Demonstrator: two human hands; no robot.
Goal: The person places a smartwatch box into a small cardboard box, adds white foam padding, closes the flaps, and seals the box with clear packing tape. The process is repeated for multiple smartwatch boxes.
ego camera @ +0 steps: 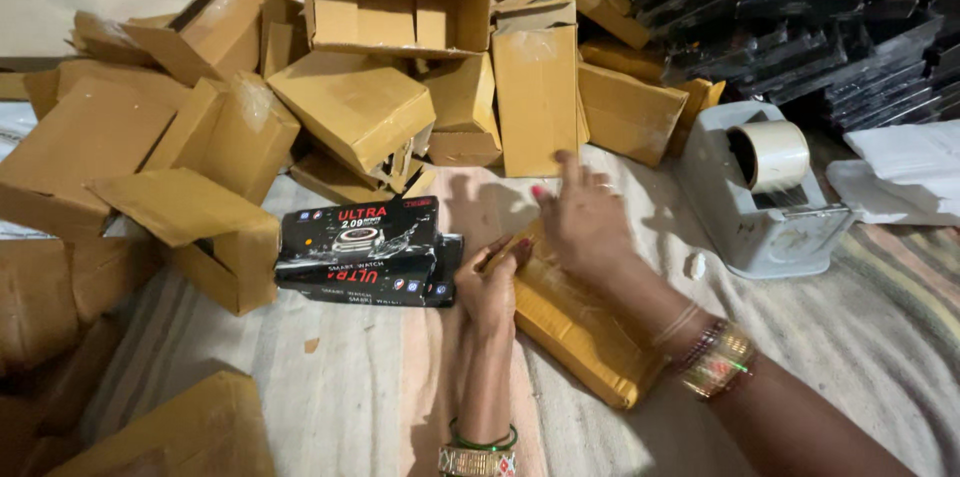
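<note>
While left hand (492, 289) presses glossy taped carton (575, 322)

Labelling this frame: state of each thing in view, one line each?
Cardboard box: closed, lying flat under both hands.
Left hand: resting on box edge.
Right hand: pressing on box, fingers spread.
Black product boxes: stacked, closed.
Tape dispenser: upright, roll loaded.
Cardboard box pile: jumbled, several open.

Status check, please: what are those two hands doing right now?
Left hand and right hand both pressed on flat tape-wrapped brown cardboard parcel. Black product boxes stacked beside the left hand. Nothing blocking.
</note>
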